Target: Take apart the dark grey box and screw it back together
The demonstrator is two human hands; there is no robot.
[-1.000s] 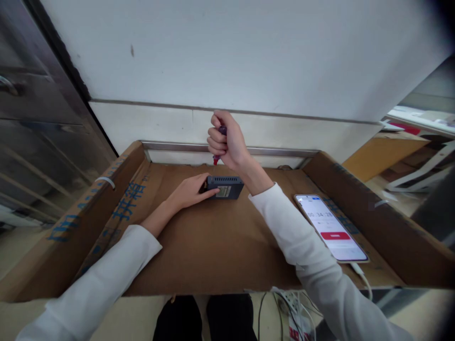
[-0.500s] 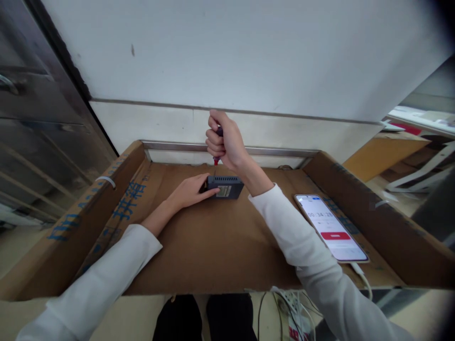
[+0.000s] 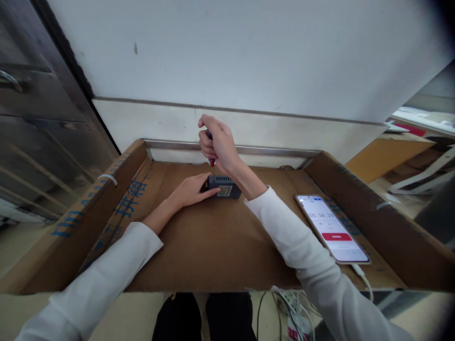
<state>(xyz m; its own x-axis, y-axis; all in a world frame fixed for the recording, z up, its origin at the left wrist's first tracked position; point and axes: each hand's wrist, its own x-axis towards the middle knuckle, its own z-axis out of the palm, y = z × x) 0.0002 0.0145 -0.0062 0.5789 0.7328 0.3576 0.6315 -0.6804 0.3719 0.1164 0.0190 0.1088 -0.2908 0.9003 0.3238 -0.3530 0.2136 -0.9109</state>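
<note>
A small dark box with vent slots and a pale label (image 3: 229, 190) stands on the cardboard near the far edge. My left hand (image 3: 195, 190) grips its left end, thumb across the front face and fingers behind. Above the box, my right hand (image 3: 217, 142) is wrapped round the dark handle of a screwdriver (image 3: 212, 163) with a red collar. Its thin shaft points down at the top left of the box. Whether the tip sits in a screw is too small to make out.
Raised cardboard walls (image 3: 355, 199) border the work surface left and right. A phone (image 3: 332, 229) showing a running timer lies at the right, with a white cable (image 3: 362, 279) plugged in. Behind is a white wall (image 3: 249, 57); a metal door (image 3: 39, 94) stands at the left.
My right hand has shifted slightly left and turned on the screwdriver handle, with its index finger and thumb more extended. My left hand still holds the box in place.
</note>
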